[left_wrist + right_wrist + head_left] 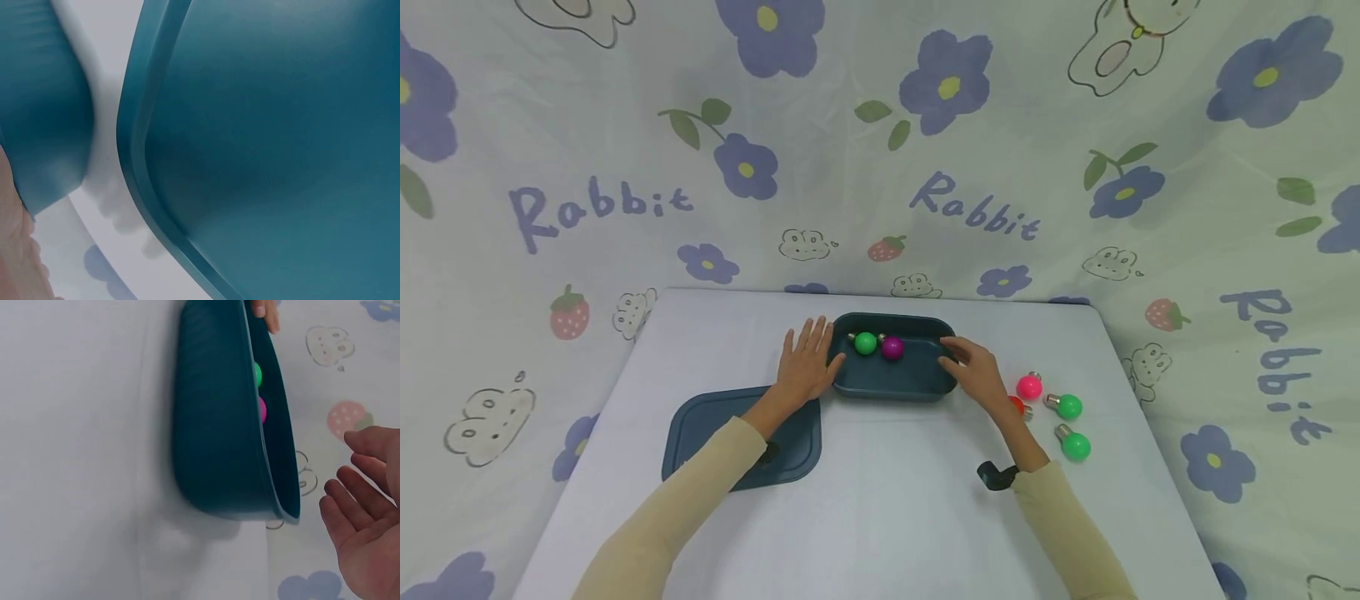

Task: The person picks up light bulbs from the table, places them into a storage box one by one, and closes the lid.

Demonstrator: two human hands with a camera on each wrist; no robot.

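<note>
A dark teal bin [917, 377] stands at the back of the table with a green bulb [866, 343] and a purple bulb [892, 348] inside. My left hand [806, 367] lies along the bin's left end, its fingers straight and the thumb over the rim. At the right end, my right hand [976, 368] has its fingers loosely bent beside the rim. In the right wrist view, that hand [369, 512] holds nothing, palm toward the bin [219, 425]. The left wrist view shows the bin's wall [44, 106] beside part of the left hand [19, 244].
A teal lid [797, 446] lies front left, partly under the left forearm. Right of the right wrist are a pink bulb [1029, 386], a red bulb [1017, 405] partly hidden by the wrist, and two green bulbs, one [1069, 407] behind the other [1076, 446]. Patterned cloth hangs behind.
</note>
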